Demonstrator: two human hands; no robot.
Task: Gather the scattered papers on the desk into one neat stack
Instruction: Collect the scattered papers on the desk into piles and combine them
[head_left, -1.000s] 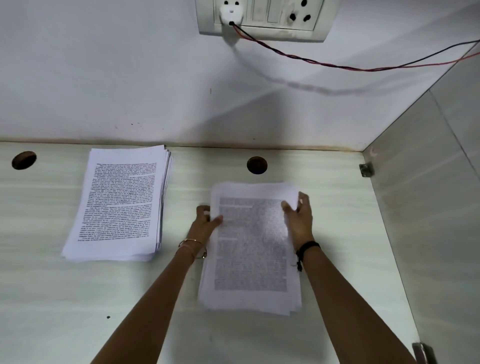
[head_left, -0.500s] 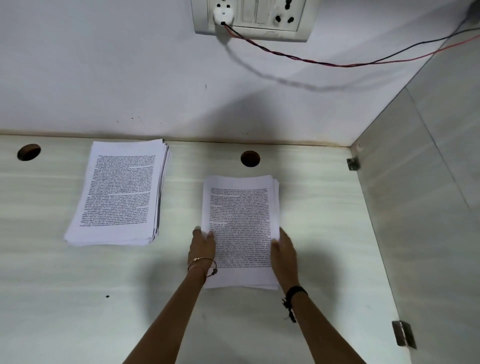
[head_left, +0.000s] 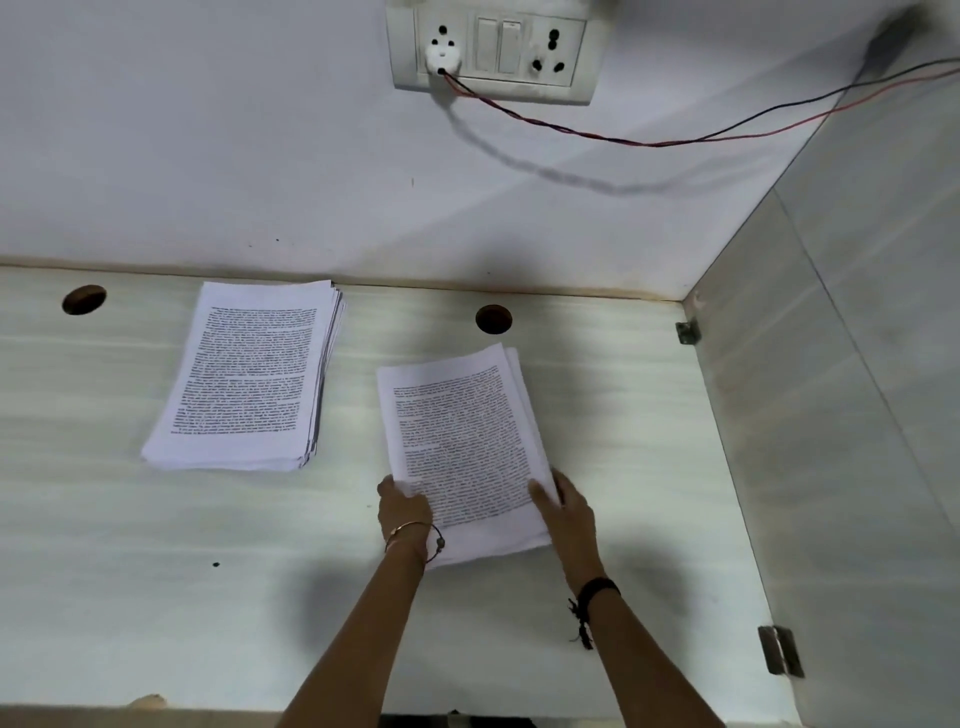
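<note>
- Fingers (head_left: 388, 488) of the left hand (head_left: 402, 512) curl round the near left edge of the loose pile (head_left: 460, 441), thumb on its top sheet.
- Right hand (head_left: 569, 506) grips the near right edge likewise, thumb lying on the print.
- That pile lies on the desk (head_left: 623, 415) right of centre, skewed, its sheets fanned at the far right corner.
- Second stack (head_left: 249, 374) sits well apart to the left, near the wall, squarer.
- Cable hole (head_left: 493, 319) lies just beyond the held pile.
</note>
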